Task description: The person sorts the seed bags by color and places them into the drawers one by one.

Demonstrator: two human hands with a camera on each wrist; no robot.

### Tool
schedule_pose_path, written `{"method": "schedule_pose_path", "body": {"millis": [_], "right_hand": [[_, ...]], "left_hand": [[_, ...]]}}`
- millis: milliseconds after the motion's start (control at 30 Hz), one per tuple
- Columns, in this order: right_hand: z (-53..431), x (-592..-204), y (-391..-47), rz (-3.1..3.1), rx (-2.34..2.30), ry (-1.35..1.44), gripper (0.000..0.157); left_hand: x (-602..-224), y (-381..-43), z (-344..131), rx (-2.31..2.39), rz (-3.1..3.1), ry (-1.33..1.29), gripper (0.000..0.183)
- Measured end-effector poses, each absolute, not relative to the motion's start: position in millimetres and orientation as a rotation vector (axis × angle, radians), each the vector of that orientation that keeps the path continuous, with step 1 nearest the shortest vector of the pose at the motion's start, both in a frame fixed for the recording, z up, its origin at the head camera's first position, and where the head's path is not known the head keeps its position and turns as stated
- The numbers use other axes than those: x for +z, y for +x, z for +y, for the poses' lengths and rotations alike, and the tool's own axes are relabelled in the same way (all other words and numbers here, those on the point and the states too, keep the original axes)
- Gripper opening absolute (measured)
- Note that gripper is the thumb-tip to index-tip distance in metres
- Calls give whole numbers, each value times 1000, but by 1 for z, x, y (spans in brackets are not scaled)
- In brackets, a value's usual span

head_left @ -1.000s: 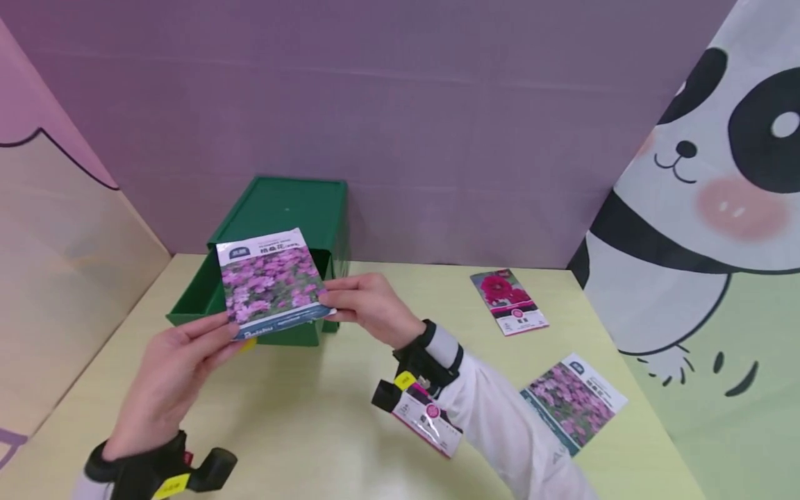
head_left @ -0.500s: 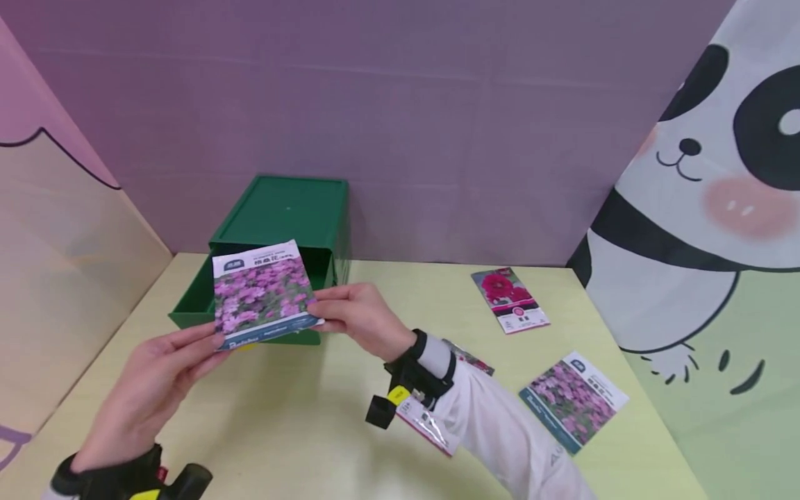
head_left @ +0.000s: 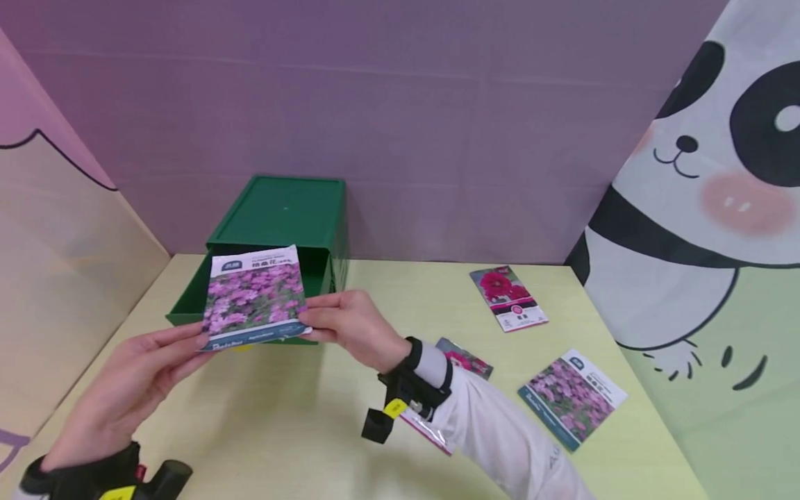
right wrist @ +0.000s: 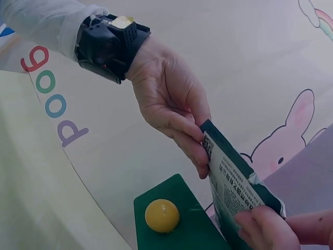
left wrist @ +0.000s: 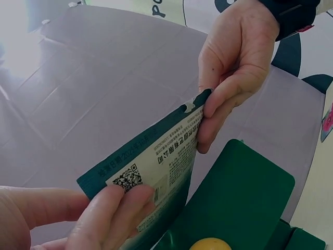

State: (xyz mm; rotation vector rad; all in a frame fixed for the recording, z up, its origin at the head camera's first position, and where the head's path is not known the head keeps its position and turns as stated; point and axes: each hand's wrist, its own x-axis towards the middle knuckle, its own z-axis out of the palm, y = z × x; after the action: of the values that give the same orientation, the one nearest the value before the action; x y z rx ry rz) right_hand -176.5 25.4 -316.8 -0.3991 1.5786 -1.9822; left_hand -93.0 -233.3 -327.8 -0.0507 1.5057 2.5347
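A seed packet [head_left: 255,297] with a photo of pink flowers is held between both hands, its picture side facing up. The left hand [head_left: 134,380] pinches its lower left corner, and the right hand [head_left: 357,326] pinches the lower right corner. Behind the packet stands a green box [head_left: 284,212] with its drawer [head_left: 186,305] pulled out; the packet hides much of the drawer. The left wrist view shows the packet's printed back [left wrist: 166,156] with a QR code. In the right wrist view, a round yellow knob [right wrist: 162,215] sits on the green drawer front.
On the right of the table lie a red-flower packet [head_left: 509,298] and another pink-flower packet [head_left: 572,400]. Further packets, one with red flowers [head_left: 465,359], are partly hidden under the right sleeve [head_left: 500,430]. A purple backdrop [head_left: 437,139] rises behind the table.
Both hands have moved slightly down and to the left with the pink-flower packet. The right forearm's shift leaves more of a red-flower packet visible.
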Motion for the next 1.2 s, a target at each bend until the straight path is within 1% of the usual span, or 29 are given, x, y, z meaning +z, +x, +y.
{"method": "schedule_pose_path", "body": {"millis": [167,300,533,900,1200], "right_hand": [[24,-313,-173,1564,-1997,-360,29],[23,-312,-174,1554,-2002,-344,29],[20,-314,-181,1462,-2025,-263,29],[20,-312,-184,1364,-2058,-238,30],[18,-309,-183,1262,-2107,-199,29]], "left_hand": [[-325,-94,-238,2540,1404,-3,32],[-322,-98,-241,2501,1406,-64,30],[-321,-108,-246,2492,1238,16,31],[-312,-112,-242,2511,1305,-53,28],[-308,-114,-241,2546,1228,9,29]]}}
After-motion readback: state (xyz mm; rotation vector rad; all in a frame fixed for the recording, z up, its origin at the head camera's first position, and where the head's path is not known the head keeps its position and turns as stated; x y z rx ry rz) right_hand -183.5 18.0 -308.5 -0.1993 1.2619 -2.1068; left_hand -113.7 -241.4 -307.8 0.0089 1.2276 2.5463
